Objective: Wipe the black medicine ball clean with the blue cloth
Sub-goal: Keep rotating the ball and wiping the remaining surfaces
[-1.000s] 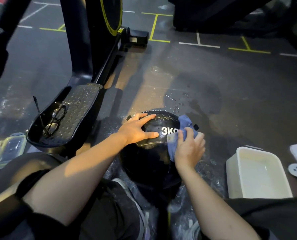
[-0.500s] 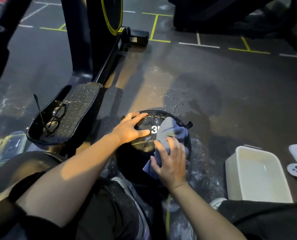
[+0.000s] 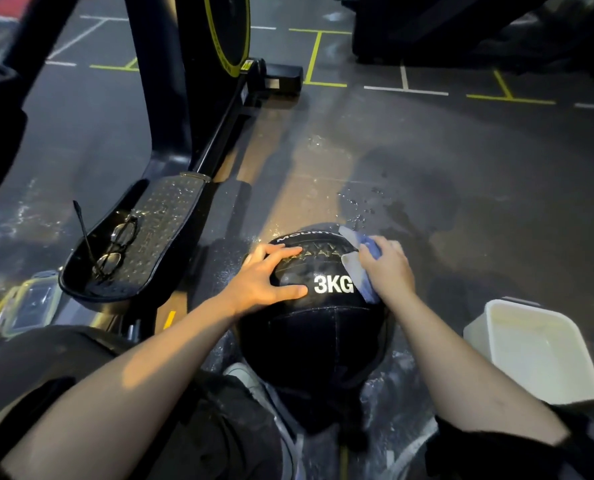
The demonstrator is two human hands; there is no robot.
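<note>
Head view: we see a white tub [image 3: 479,327] holding cloudy liquid. Our left hand [image 3: 259,280] lies spread on the floor-bound medicine ball [image 3: 312,341]; our right hand [image 3: 389,268] grips the blue cloth [image 3: 364,247] against it.

Bare forearms, black short sleeves [image 3: 517,445], dark trousers [image 3: 219,427] and what looks like a pale shoe [image 3: 247,377].

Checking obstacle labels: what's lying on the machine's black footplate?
A pair of glasses lies on the footplate, one temple arm sticking up. Nothing else shows there; the plate's near rim hides its lowest part.
</note>
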